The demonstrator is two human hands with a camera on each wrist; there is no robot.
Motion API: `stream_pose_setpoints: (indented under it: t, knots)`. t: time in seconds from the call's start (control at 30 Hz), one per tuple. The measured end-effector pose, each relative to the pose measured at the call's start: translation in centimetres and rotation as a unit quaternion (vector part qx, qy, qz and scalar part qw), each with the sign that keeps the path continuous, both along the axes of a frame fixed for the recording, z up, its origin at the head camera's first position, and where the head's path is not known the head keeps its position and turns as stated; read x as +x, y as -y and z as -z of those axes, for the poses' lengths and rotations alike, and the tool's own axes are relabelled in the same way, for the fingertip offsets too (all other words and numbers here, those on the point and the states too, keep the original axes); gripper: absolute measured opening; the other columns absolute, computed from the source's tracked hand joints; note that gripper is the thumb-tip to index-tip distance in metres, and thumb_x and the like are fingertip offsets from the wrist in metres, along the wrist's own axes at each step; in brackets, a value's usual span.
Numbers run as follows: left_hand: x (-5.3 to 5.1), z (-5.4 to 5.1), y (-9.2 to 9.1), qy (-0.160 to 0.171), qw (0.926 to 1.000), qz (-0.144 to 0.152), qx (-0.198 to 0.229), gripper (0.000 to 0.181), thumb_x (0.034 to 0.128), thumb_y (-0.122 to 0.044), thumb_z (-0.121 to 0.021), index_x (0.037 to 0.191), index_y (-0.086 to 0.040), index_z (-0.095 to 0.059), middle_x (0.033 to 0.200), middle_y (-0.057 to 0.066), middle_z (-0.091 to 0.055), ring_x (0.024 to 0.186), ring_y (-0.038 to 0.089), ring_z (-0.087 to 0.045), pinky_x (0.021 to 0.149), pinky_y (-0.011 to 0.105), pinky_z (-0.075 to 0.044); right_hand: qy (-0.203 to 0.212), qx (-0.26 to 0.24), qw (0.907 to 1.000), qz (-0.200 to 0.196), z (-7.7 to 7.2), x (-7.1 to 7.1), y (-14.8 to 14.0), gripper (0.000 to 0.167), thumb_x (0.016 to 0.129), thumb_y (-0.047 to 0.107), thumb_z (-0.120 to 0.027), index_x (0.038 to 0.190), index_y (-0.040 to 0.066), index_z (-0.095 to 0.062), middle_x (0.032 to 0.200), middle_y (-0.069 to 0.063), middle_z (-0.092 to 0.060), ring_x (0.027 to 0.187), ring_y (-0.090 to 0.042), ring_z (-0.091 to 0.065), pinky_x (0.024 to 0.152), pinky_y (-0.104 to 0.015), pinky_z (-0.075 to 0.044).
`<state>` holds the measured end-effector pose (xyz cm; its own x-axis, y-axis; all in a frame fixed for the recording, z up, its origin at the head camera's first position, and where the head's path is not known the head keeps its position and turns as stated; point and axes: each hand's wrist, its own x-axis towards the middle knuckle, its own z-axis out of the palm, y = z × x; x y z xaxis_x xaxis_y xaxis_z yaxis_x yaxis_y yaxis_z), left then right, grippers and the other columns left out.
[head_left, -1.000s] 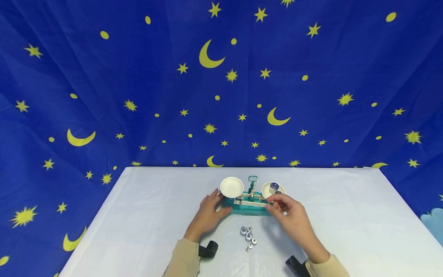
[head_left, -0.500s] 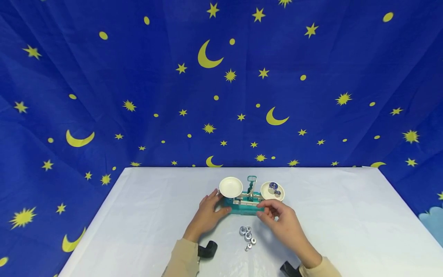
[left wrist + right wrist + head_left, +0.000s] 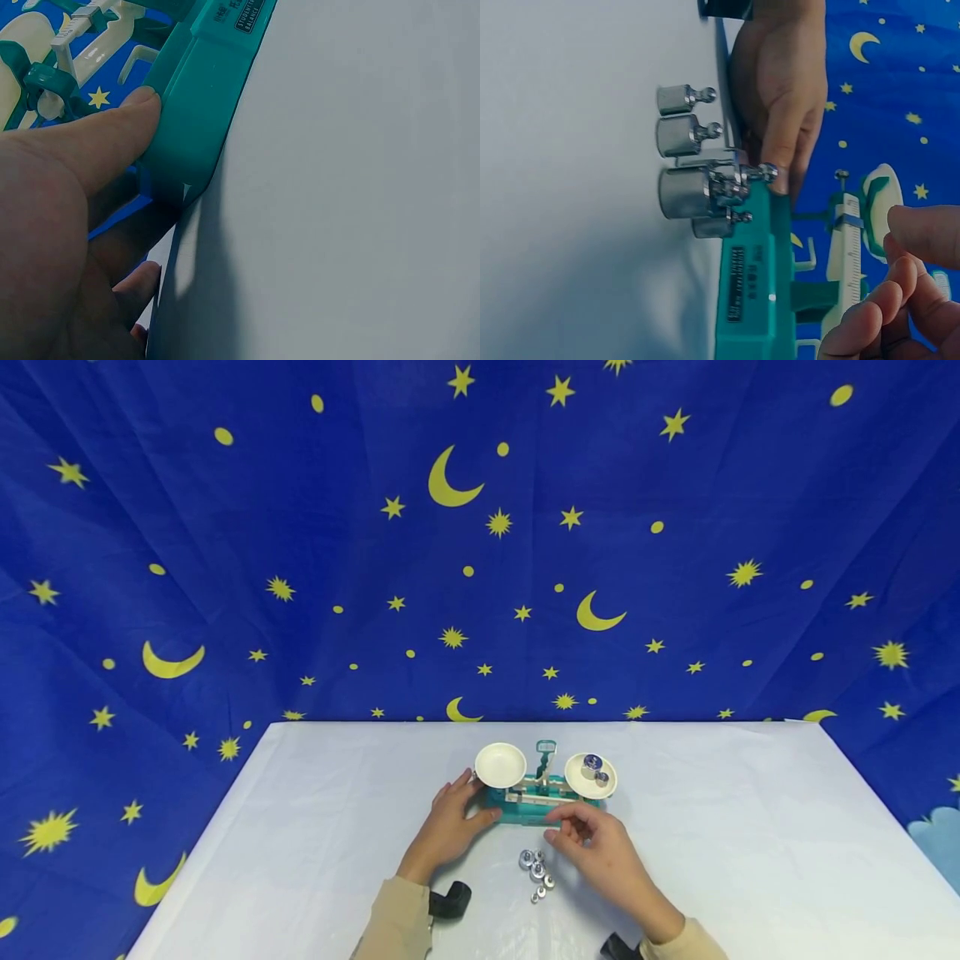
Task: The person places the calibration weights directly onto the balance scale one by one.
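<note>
A teal student balance (image 3: 517,815) with two white pans stands on the table. Its left pan (image 3: 501,766) is bare; the right pan (image 3: 576,778) bears a large metal weight (image 3: 592,762) and a smaller one (image 3: 602,779). My left hand (image 3: 446,831) holds the left end of the base, thumb (image 3: 124,124) on the front and fingers round the far side. In front of the balance, several knobbed metal weights (image 3: 537,872) stand in a cluster. Above the table just right of them hovers my right hand (image 3: 606,858), fingers loosely bent, holding nothing visible.
The balance's graduated beam (image 3: 848,255) runs along its front, below the pans. A white cloth covers the table (image 3: 750,835). A blue curtain (image 3: 360,527) with stars and moons hangs behind the far edge. Dark wrist devices (image 3: 450,901) sit near both cuffs.
My right hand has drawn away from the right pan, moving left and toward me, nearer the loose weights. The left hand keeps its hold on the base.
</note>
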<state>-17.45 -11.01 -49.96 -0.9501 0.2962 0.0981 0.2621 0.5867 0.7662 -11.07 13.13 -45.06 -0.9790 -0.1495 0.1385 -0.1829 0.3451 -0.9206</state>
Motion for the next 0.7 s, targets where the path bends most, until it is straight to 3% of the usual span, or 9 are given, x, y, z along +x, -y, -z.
stream_pose_setpoints:
  t: [0.7]
  knots:
    - [0.0,-0.1,0.0,0.002,1.0000,-0.003,0.003,0.062,0.0939,-0.037,-0.069,0.142,0.000,-0.054,0.151,0.024,-0.045,0.146,0.040,-0.031,0.123,0.057,-0.013,0.074,0.023,0.9964,-0.034,1.3,-0.6,0.4,0.017,0.087,0.011,-0.077,0.100,0.002,-0.072,0.076,0.000,-0.056,0.065,-0.009,-0.051,0.056,-0.020,-0.045]
